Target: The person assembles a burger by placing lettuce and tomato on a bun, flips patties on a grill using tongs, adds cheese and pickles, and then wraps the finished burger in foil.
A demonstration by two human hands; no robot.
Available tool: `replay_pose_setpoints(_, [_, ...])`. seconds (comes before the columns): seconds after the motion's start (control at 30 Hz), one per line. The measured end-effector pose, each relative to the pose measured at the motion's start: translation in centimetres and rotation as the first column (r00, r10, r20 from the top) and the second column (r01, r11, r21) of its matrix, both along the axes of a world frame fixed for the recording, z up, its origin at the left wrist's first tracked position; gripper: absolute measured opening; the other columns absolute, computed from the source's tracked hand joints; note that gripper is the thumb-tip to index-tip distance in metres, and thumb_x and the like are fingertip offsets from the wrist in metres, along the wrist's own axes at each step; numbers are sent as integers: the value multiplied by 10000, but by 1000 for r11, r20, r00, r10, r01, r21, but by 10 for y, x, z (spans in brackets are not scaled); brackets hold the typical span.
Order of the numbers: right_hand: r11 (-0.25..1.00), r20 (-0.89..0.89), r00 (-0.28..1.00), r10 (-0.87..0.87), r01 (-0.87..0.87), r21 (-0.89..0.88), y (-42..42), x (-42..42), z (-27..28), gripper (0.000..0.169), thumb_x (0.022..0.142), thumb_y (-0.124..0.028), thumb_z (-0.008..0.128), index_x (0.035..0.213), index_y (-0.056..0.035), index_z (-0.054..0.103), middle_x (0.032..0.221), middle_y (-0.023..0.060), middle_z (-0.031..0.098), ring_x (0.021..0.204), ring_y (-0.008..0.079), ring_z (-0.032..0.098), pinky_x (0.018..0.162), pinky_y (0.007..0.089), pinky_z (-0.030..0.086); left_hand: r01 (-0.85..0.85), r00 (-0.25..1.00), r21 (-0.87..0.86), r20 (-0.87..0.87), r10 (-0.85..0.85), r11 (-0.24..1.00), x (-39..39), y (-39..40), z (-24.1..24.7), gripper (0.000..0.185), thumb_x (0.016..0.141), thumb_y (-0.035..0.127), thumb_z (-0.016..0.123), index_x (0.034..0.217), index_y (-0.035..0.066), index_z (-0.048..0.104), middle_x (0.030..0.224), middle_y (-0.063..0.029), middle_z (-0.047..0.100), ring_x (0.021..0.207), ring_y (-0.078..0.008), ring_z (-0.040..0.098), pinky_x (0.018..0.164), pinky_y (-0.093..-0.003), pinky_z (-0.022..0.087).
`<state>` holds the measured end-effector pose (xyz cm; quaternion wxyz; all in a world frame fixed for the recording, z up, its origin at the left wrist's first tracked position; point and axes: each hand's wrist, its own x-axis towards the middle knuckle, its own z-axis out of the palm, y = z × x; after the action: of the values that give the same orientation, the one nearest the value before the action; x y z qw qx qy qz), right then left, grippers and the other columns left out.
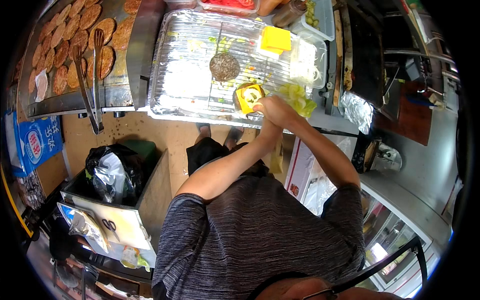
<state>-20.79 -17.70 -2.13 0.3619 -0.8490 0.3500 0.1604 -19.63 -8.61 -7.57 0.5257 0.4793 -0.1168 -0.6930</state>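
My right hand [280,108] and my left hand [274,123] meet over the front right of a foil-lined tray [176,114]. The right overlaps most of the left; whatever is between the fingers is hidden. Just left of the fingertips lies a dark round burger base [237,98], topped with a yellow cheese slice [244,106] and pale green rings [250,93]. A second dark round piece [225,67], bun or patty, rests farther back on the wire rack [195,90]. Lettuce leaves [300,98] lie right of my hands, partly behind them.
Cheese slices [275,39] are stacked at the tray's back right, near a tub of shredded white vegetable [305,63]. Behind stand a sauce bottle [288,14] and a tub of red slices [228,4]. Left, a griddle [122,63] carries several patties; metal tongs [95,93] overhang its front edge.
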Motion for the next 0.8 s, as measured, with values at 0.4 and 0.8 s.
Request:
replay_pose_setpoints(0.4, [986, 69, 984, -163, 160, 48, -15, -9, 22, 342, 901, -297, 553, 934, 34, 629, 881, 262, 630, 854, 394, 606, 765, 421, 463, 58, 980, -310, 197, 5, 949, -2, -17, -8, 277, 905, 198, 576, 1119, 25, 548, 934, -56, 632, 894, -163, 604, 743, -312, 475])
replay_pose_setpoints(0.8, [724, 76, 828, -555, 436, 534, -1, -40, 37, 348, 859, -218, 666, 1106, -11, 535, 802, 36, 616, 695, 95, 582, 629, 254, 485, 237, 948, 71, -235, -215, 969, 7, 28, 17, 219, 934, 247, 577, 840, 60, 512, 560, 12, 436, 412, -115, 422, 395, -287, 351])
